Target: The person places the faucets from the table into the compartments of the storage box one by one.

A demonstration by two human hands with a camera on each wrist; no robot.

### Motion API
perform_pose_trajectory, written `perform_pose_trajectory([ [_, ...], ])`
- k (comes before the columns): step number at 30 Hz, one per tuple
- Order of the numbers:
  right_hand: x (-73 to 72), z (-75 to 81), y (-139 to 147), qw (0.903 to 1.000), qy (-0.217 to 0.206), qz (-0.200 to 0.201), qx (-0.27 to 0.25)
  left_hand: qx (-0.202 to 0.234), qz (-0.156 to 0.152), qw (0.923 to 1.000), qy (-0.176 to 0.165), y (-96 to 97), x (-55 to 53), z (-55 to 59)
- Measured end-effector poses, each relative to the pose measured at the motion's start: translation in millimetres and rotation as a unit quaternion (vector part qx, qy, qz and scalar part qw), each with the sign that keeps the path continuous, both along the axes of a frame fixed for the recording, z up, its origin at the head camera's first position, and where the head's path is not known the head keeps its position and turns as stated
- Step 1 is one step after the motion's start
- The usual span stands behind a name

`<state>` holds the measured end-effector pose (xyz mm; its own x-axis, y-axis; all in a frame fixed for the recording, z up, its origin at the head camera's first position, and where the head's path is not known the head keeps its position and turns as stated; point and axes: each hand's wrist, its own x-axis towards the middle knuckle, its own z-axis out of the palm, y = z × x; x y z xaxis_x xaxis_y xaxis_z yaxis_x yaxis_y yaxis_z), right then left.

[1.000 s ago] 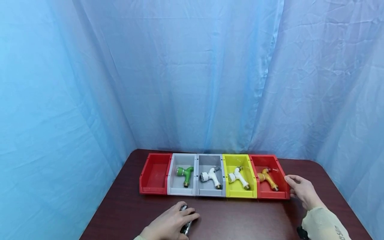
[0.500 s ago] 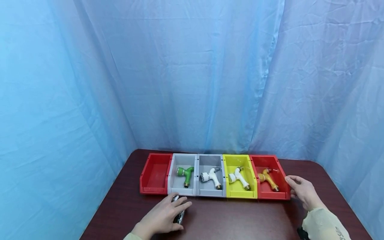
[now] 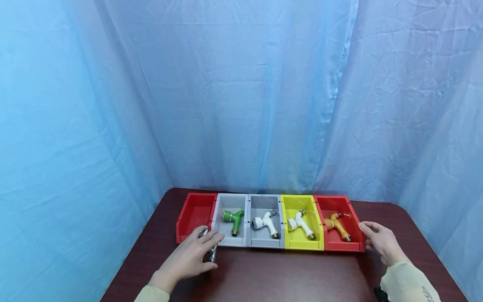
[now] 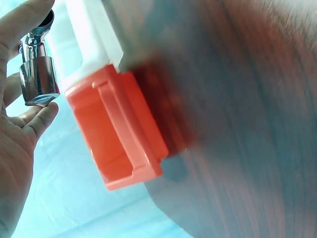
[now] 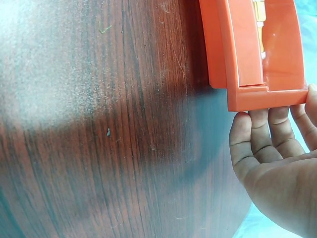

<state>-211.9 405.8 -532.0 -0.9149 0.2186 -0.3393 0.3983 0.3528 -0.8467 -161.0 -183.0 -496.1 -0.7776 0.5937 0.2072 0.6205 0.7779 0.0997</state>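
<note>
My left hand (image 3: 188,253) grips a chrome tap (image 4: 39,82), just in front of the left-end red bin (image 3: 197,214). Fingers and palm hide part of the tap in the head view. My right hand (image 3: 382,241) holds the outer side wall of the right-end red bin (image 5: 277,54), its fingertips along the wall and at the rim. A yellow-orange tap (image 3: 337,226) lies in that bin. White taps lie in the yellow bin (image 3: 303,244) and the darker grey bin (image 3: 264,242). In the light grey bin (image 3: 228,241) is a green tap (image 3: 235,222).
The bins stand side by side in one row toward the back of a dark wood-grain table (image 3: 294,277). Nothing lies inside the left-end red bin. Blue curtains (image 3: 241,105) hang behind the table and on both sides.
My left hand has moved left and away from me with the chrome tap, from in front of the grey bins to the left-end red bin. My right hand stays at its bin.
</note>
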Motion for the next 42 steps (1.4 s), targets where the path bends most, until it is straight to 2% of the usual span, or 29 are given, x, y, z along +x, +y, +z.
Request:
perform_pose_trajectory([
  [6,0.7,-0.6,0.4,1.0,0.001,-0.002,-0.002,-0.006,0.023,0.9997,0.007,-9.5,-8.9,6.0],
  [13,1.1,-0.5,0.3,1.0,0.001,-0.002,-0.005,0.004,0.064,0.9978,-0.018,-18.9,-19.9,12.9],
  [21,1.9,0.9,-0.2,1.0,0.001,-0.003,-0.005,0.008,0.108,0.9936,-0.032,-26.3,-38.3,17.4],
  [31,1.4,1.2,-0.2,1.0,-0.002,-0.004,-0.002,-0.001,0.146,0.9877,-0.056,-27.3,-58.4,11.4],
  [42,0.0,-0.8,1.8,1.0,-0.004,0.001,0.0,-0.031,0.17,0.9823,-0.073,-26.9,-69.9,2.8],
])
